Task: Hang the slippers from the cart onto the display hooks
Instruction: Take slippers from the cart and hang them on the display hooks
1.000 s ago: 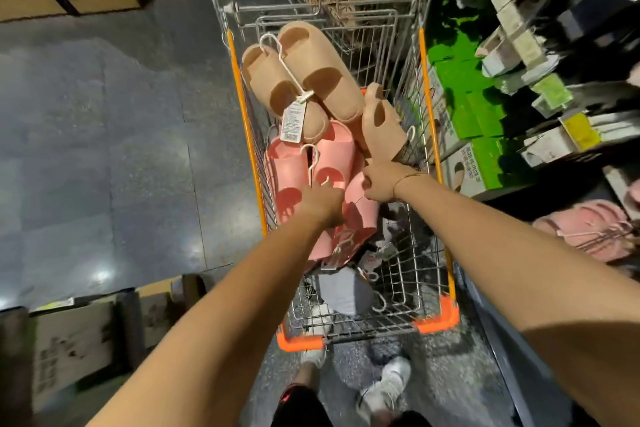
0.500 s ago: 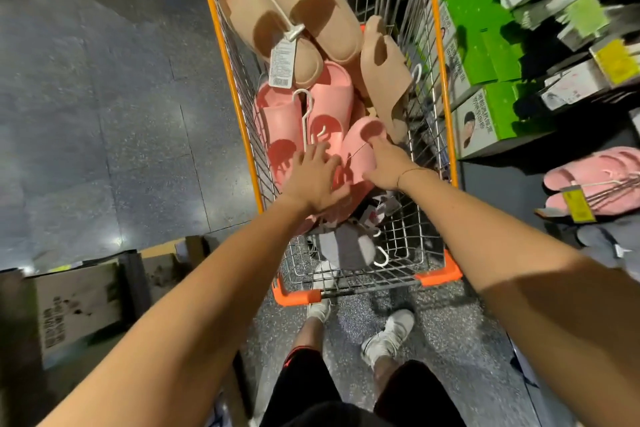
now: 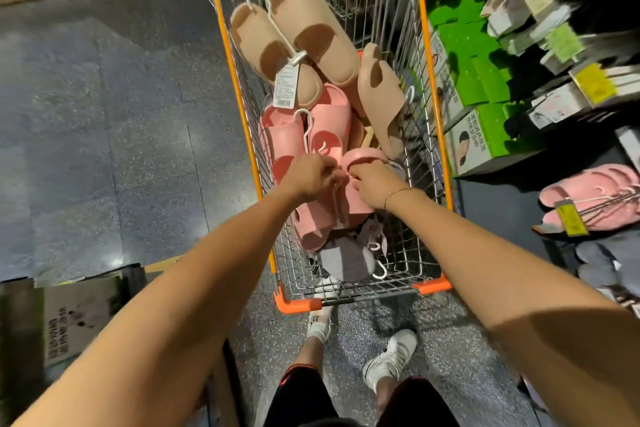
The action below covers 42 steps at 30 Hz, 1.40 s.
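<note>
An orange-edged wire cart (image 3: 424, 45) holds several slippers. A beige pair (image 3: 304, 38) on a white hanger with a tag lies at the far end, and one loose beige slipper (image 3: 381, 97) leans on the right wall. A pink pair (image 3: 304, 135) on a white hanger lies mid-cart. Nearer me, another pink pair (image 3: 322, 218) lies under my hands. My left hand (image 3: 310, 175) and my right hand (image 3: 372, 185) meet over this pair, fingers pinched on its thin white hanger. A grey pair (image 3: 346, 260) lies at the near end.
Display hooks at the right carry hung pink slippers (image 3: 588, 198) with a yellow tag, grey ones (image 3: 602, 260) below. Green and white boxes (image 3: 474, 107) fill the shelf above. Cardboard boxes (image 3: 79, 315) stand at the lower left. My feet (image 3: 391, 357) are behind the cart.
Both hands have drawn together over the near pink pair and closed on its hanger. The view has shifted, so the cart sits lower in the frame.
</note>
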Motion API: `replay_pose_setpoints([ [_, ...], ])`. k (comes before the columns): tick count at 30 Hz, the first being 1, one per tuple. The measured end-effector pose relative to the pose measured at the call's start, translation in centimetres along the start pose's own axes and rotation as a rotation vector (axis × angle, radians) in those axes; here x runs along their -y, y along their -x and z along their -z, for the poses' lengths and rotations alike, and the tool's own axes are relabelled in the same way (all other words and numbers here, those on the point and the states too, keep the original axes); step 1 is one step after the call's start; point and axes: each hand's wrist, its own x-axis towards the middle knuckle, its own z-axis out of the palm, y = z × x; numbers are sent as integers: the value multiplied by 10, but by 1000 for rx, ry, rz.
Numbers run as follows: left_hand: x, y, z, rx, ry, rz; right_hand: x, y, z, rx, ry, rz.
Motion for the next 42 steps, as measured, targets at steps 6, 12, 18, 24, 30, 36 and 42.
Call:
replay_pose_setpoints([
  [6,-49,-5,47,18,87,-58,-1,18,43,-46,117,38],
  [12,-115,-5,94,-33,86,-163,-16,54,116,-70,98,9],
  [18,-228,-10,165,-159,-109,-346,-34,128,216,-292,37,-79],
  [24,-369,-9,216,-320,-80,-581,-73,227,312,-736,-67,-165],
  [30,-524,13,240,-490,19,-804,-110,344,387,-1217,-461,-181],
  [36,-666,45,238,-564,96,-1017,-157,458,442,-1477,-379,-233],
  [42,-782,77,234,-494,220,-1225,-189,582,483,-1502,-337,-368],
])
